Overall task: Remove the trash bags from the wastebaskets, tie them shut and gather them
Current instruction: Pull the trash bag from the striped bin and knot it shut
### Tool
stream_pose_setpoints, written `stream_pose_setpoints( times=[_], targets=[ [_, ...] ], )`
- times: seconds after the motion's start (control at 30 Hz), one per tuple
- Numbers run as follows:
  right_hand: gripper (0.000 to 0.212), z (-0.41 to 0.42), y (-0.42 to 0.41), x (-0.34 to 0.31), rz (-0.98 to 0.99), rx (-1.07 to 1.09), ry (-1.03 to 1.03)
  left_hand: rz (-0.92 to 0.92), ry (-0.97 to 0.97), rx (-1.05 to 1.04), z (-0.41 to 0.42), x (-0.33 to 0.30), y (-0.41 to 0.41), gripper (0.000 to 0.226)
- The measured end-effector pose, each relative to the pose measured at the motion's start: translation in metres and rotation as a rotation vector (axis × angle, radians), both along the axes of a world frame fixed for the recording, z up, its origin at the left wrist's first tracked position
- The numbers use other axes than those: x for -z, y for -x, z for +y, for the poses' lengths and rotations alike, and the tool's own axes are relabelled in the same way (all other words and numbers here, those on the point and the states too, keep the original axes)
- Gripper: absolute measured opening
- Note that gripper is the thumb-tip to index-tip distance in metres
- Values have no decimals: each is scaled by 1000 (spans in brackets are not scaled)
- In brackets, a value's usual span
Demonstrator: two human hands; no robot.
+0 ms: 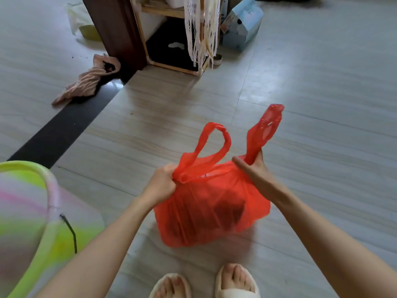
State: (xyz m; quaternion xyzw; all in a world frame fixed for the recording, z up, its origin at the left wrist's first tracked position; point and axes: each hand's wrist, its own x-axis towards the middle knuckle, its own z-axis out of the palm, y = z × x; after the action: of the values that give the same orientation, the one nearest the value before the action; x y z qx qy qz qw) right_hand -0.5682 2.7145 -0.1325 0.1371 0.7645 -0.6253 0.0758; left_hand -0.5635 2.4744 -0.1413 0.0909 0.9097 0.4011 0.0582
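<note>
A red plastic trash bag [206, 207] with dark contents hangs just above the floor in front of me. My left hand [162, 183] grips the base of its left handle loop, which stands up in an arch. My right hand [254, 172] grips the base of the right handle, whose strip sticks up and to the right. The bag's mouth is pulled taut between the two hands. A green and pink wastebasket [32, 211] stands at the lower left, blurred, its inside not visible.
A second green wastebasket with a white liner [82, 22] stands at the far left behind a dark door frame [116, 33]. A pink cloth [86, 80] lies on the floor. A wooden shelf [171, 39] and a blue box [242, 24] stand ahead. My slippered feet [204, 282] are below the bag.
</note>
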Motion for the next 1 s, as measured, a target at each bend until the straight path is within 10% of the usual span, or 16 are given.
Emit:
stream_pose_setpoints(
  times=[0.1,0.3,0.4,0.63,1.0],
  targets=[
    [93,8,-10,4,38,-158,-71,-232,-251,-165,-5,1,1,23],
    [23,7,-6,8,46,-270,-260,-645,-760,-357,4,6,-12,17],
    [31,5,-3,4,50,-203,-230,-790,-788,-278,-2,3,-15,17],
    [13,-5,-7,18,-149,-167,-155,-420,-524,-337,3,11,-16,18],
    [31,-21,-24,37,-402,-140,-182,-614,-1041,-474,38,31,-17,53]
  ],
)
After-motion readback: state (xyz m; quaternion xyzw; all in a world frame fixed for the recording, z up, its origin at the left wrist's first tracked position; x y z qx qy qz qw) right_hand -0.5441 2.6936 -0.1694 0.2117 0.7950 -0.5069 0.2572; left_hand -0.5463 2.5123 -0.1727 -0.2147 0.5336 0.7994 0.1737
